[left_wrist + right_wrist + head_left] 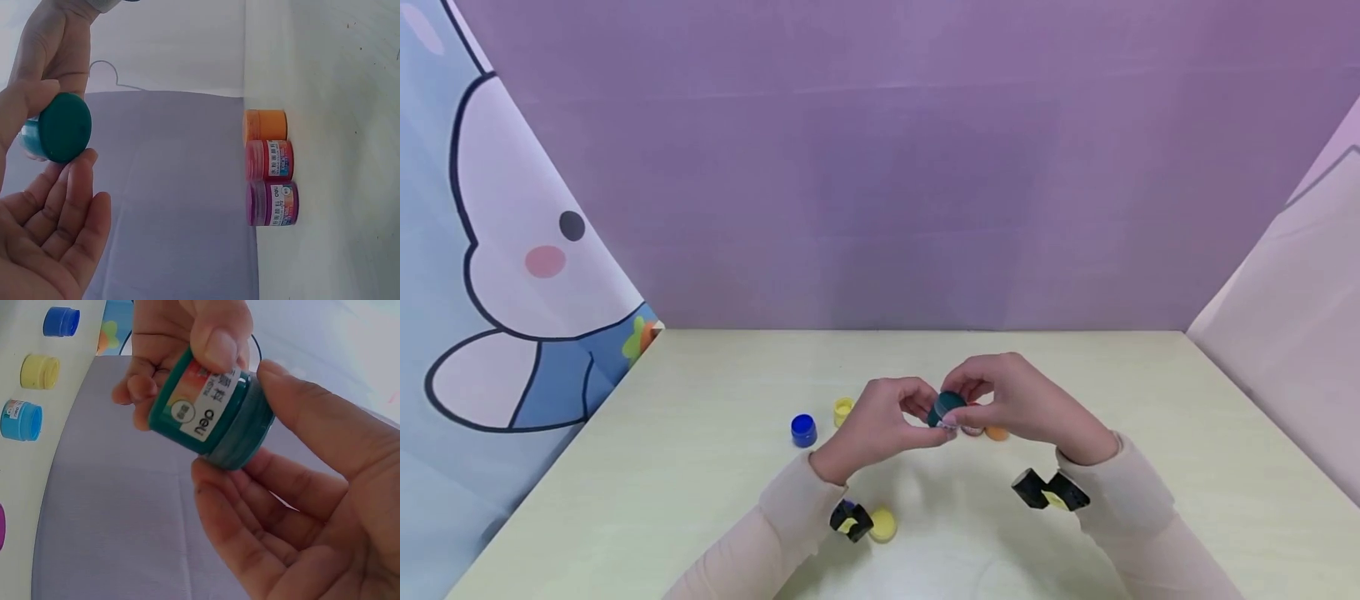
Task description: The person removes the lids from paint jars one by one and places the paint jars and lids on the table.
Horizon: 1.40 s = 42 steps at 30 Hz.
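Where the table (700,500) comes nearest to my head camera, a round yellow lid (883,526) lies flat just beside the black wrist camera (852,522) on the left cuff. Beyond it, both sleeved forearms (1138,517) reach forward and inward, so that the hands meet above the tabletop.

Between them they hold one teal paint jar (65,128), raised and tilted. I see the left hand (883,425) pinching its body, thumb lying over the print, while the right hand (1015,400) pinches the ridged end between thumb and fingertips. On the label (203,425) I read "deli", slanted, and the characters 颜料; the small circled print is too fine for me.

Farther out, an orange jar (267,125), a red jar (270,160) and a purple jar (273,204) stand in a close row. The red one shows Chinese characters ending in 颜料; the purple one shows "deli" too.

Toward the left stand a blue jar (61,322), a yellow jar (40,371) and a light blue jar (22,420), whose label I cannot read. Behind everything hangs a purple backdrop (925,167), with a white cartoon animal (527,208) printed on the left-hand sheet.
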Available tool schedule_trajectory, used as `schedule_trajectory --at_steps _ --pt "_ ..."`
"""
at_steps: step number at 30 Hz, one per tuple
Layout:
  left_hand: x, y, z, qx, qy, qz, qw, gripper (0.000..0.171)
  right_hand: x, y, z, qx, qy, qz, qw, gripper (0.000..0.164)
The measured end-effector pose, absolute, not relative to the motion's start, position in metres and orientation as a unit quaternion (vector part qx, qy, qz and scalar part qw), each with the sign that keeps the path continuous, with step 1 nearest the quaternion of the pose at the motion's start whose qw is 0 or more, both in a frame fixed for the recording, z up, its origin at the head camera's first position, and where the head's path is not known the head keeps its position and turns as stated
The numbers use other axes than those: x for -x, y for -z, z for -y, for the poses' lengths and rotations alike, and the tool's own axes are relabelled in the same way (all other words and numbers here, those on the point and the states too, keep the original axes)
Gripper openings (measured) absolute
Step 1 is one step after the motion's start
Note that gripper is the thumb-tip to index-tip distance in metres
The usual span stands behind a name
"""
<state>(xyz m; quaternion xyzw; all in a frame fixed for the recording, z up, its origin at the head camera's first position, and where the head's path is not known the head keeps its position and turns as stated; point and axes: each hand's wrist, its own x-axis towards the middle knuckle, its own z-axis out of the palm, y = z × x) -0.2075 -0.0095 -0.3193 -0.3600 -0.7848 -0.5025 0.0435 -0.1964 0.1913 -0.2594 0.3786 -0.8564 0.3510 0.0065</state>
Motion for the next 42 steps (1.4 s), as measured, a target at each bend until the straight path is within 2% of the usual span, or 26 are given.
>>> schedule_trajectory --at_steps 5,11,17,20,25,29,35,42 --pt "0.208 0.317 0.011 0.368 0.51 0.777 0.02 0.02 0.195 0.26 -0.193 -0.399 -0.357 0.845 0.013 0.021" --pt "0.206 0.309 0.014 0.386 0.514 0.766 -0.023 0.019 0.196 0.261 -0.199 -0.471 -0.364 0.803 0.013 0.025" --pt "0.204 0.307 0.015 0.394 0.501 0.77 -0.012 0.023 0.198 0.26 -0.202 -0.496 -0.376 0.783 -0.008 0.032" --pt "0.205 0.31 0.014 0.391 0.474 0.789 0.01 0.025 0.198 0.261 -0.202 -0.47 -0.375 0.799 -0.002 0.033" --pt "0.206 0.313 0.013 0.367 0.431 0.824 0.037 0.026 0.194 0.263 -0.197 -0.375 -0.358 0.855 0.03 0.03" --pt "0.205 0.316 0.013 0.351 0.412 0.84 0.043 0.025 0.192 0.267 -0.19 -0.328 -0.357 0.875 0.008 0.028" --pt "0.205 0.318 0.012 0.353 0.405 0.842 0.053 0.025 0.19 0.272 -0.183 -0.3 -0.355 0.885 -0.023 0.022" --pt "0.204 0.317 0.013 0.357 0.4 0.843 0.054 0.025 0.19 0.272 -0.183 -0.302 -0.348 0.887 -0.017 0.022"
